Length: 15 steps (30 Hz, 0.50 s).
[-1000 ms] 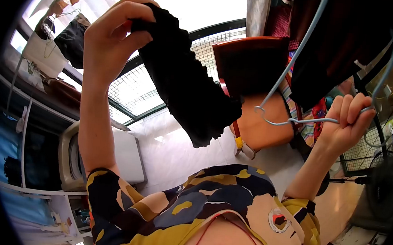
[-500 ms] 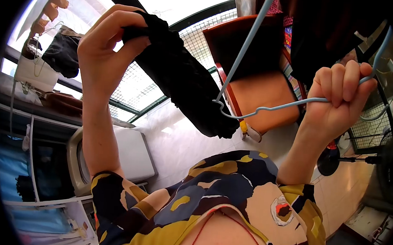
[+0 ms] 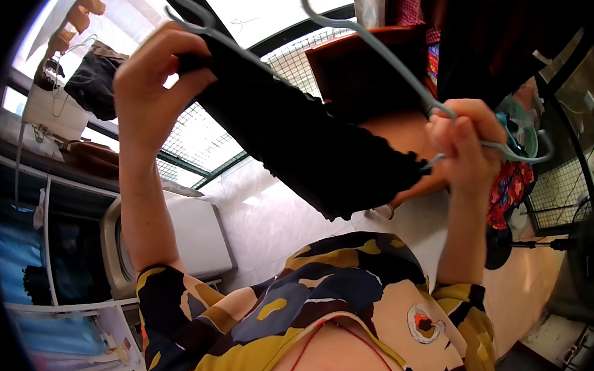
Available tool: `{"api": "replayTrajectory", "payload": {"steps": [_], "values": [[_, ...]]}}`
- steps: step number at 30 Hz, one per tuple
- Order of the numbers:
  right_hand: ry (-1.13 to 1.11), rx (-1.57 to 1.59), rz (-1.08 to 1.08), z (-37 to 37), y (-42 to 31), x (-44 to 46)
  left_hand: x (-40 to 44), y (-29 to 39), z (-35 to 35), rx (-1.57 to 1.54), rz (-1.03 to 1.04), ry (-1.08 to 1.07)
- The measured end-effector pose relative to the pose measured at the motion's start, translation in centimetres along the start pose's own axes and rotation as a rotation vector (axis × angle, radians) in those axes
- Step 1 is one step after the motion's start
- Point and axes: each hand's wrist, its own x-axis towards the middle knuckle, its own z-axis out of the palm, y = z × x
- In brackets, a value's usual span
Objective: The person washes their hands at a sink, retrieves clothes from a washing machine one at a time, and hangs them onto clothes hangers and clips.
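Observation:
My left hand pinches one end of a black ruffled garment, raised at the upper left. The garment slants down to the right. My right hand is closed round a light blue wire hanger near its hook, which sticks out to the right. The hanger's far end reaches up to my left hand, and its lower bar runs along and partly behind the black garment. How far the hanger sits inside the cloth cannot be made out.
Beyond the garment stands a wooden chair with an orange-brown seat. A white washing machine is at the left beside shelves. Dark clothes hang at the upper right. A black fan stands at the right.
The hanger has swung up and left, so its end is now by my left hand and its bar lies along the garment. My right hand has moved left and turned. The garment is spread wider.

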Motion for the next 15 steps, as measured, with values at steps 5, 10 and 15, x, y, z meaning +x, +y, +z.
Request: {"api": "replayTrajectory", "payload": {"steps": [5,10,15], "values": [[-0.214,-0.333,0.08,-3.2,-4.6,3.7,-1.5,-2.2,0.1,0.139,0.071,-0.248],[-0.49,-0.52,0.204,-2.4,-7.4,6.0,-2.2,-2.7,0.0,0.187,0.109,-0.257],[-0.664,-0.673,0.347,-1.0,-8.3,7.8,-2.0,-3.1,0.8,0.207,0.231,-0.21]]}}
